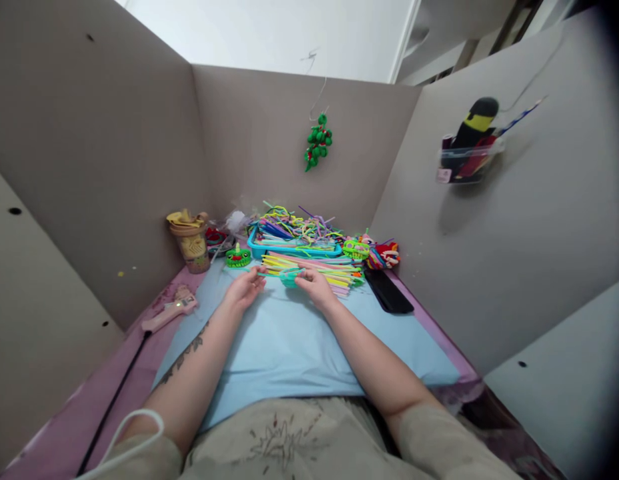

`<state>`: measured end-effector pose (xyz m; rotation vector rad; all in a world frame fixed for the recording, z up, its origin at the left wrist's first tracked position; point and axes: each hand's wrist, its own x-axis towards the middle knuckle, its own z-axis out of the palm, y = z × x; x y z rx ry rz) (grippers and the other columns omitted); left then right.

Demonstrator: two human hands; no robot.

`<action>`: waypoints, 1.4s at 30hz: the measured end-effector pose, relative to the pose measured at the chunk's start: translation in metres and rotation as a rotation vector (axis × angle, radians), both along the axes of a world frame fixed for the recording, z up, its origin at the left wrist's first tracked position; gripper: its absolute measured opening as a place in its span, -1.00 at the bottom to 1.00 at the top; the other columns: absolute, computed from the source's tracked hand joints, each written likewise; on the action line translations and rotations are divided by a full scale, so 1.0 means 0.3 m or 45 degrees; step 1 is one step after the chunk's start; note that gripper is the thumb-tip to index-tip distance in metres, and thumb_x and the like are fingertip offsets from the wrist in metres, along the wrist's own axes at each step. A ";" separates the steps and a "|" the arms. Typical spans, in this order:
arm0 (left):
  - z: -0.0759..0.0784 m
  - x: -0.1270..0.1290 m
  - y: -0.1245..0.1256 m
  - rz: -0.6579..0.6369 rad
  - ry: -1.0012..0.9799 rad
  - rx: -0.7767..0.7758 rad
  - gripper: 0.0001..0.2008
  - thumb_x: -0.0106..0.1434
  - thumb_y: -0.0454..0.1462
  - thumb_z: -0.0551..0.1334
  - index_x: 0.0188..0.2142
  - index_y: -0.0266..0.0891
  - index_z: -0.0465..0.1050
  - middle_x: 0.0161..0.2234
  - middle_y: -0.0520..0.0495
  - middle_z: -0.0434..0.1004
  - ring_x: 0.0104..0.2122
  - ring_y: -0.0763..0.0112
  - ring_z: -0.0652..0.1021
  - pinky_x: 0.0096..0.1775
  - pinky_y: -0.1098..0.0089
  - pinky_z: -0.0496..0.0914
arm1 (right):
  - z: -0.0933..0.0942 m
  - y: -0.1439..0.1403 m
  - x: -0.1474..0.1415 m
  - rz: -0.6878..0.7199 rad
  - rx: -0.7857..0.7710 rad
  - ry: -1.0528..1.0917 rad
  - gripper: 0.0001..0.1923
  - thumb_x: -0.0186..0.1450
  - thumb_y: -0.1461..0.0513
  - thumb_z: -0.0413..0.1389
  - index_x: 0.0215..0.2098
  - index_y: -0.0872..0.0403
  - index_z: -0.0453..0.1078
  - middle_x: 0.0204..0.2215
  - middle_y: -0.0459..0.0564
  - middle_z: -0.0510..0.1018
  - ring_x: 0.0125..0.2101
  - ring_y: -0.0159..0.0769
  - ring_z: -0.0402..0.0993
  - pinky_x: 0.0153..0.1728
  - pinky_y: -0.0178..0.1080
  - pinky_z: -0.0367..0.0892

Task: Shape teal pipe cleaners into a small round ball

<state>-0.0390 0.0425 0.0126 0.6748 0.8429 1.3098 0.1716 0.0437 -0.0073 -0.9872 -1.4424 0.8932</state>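
Note:
My left hand [245, 288] and my right hand [314, 283] rest over a light blue mat [299, 340]. Between them they hold a small teal pipe-cleaner piece [289, 277]; my right hand pinches its coiled part, and my left fingertips grip a thin green strand at its left end. Just behind the hands lies a row of straight pipe cleaners [314, 267] in yellow, pink and green.
A blue tray [294, 251] heaped with pipe cleaners stands at the back. Small finished figures [238, 257] [382, 255] sit beside it. A cup [191, 241] stands back left, a pink glue gun [168, 312] with a black cord left, a black flat object [388, 291] right. Cardboard walls enclose the desk.

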 end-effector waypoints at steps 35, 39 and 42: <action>-0.050 0.047 -0.029 0.200 1.499 1.111 -0.89 0.14 -0.26 0.20 -0.36 -0.19 0.50 -0.36 -0.05 0.56 -0.35 0.37 0.51 -0.22 0.36 0.38 | -0.001 0.022 0.047 0.232 -0.216 0.188 -0.77 -0.06 0.14 0.27 -0.46 0.10 0.49 -0.01 0.05 0.41 -0.26 -0.25 0.45 -0.30 -0.24 0.32; -0.042 0.042 -0.032 0.251 1.519 1.193 -0.89 0.17 -0.29 0.17 -0.37 -0.20 0.49 -0.36 -0.06 0.55 -0.31 0.37 0.51 -0.21 0.36 0.37 | 0.007 0.009 0.032 0.258 -0.197 0.164 -0.75 -0.06 0.13 0.27 -0.44 0.10 0.50 0.08 0.05 0.32 -0.19 -0.21 0.44 -0.27 -0.24 0.33; -0.035 0.044 -0.039 0.272 1.525 1.221 -0.90 0.18 -0.28 0.18 -0.37 -0.21 0.48 -0.36 -0.06 0.54 -0.31 0.37 0.50 -0.23 0.37 0.37 | 0.015 -0.001 0.026 0.264 -0.192 0.139 -0.76 -0.06 0.13 0.27 -0.46 0.11 0.50 0.06 0.05 0.35 -0.18 -0.20 0.43 -0.24 -0.23 0.31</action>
